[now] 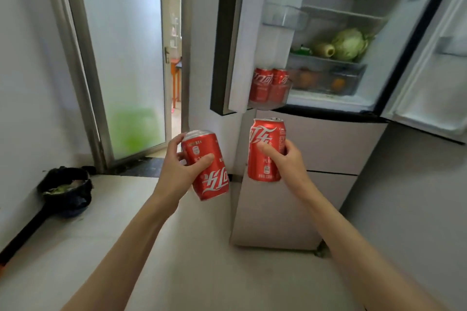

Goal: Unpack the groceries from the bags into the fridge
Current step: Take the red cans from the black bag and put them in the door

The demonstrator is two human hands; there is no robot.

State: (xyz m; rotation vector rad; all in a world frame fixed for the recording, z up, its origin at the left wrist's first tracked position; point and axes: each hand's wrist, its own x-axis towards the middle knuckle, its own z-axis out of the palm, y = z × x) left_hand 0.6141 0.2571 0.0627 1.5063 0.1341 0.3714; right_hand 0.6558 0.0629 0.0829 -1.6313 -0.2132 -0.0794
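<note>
Left hand [177, 164] is gripping a red cola can [206, 165], tilted with the white script upside down. Right hand [290, 159] is gripping a second red can [265, 150], upright. Both are hanging below the open fridge [328, 103]. Two matching cans [269, 84] are sitting in its left door bin [278, 101]; a cabbage [350, 44] is lying on its shelf.

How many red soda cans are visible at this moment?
4: one in the left hand, tilted; one upright in the right hand; two side by side in the door bin. More may be hidden behind.
</note>
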